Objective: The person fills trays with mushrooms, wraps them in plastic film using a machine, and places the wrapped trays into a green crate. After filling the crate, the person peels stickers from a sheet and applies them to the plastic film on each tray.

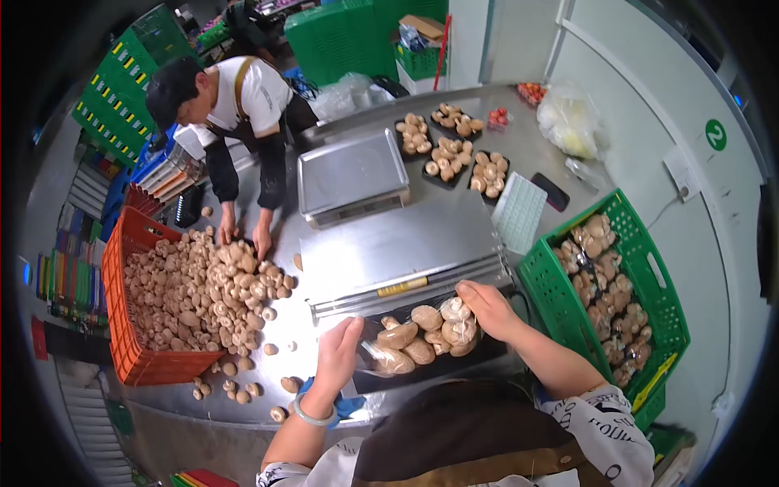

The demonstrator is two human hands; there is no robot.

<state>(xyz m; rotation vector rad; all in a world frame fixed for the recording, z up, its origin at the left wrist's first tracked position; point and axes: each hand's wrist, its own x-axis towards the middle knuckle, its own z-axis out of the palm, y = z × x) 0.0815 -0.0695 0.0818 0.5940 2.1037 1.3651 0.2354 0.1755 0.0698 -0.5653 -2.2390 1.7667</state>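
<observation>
A black tray of shiitake mushrooms [422, 337] is right in front of me, with glossy clear film over the mushrooms. My left hand [334, 357] is closed at the tray's left end, and a pale bangle circles that wrist. At the upper right corner, my right hand [489, 310] grips the tray with its thumb over the edge. Exactly how much film lies under my fingers is hard to see. Just beyond the tray stands a metal wrapping machine [398, 247] with a yellow label on its front bar.
A co-worker [243, 105] handles loose mushrooms by a tipped orange crate [166, 357]. A scale [353, 174] stands behind the machine, near several filled trays [446, 158]. Right are a green crate [649, 276] of wrapped packs, a keypad [519, 213] and a phone [551, 192].
</observation>
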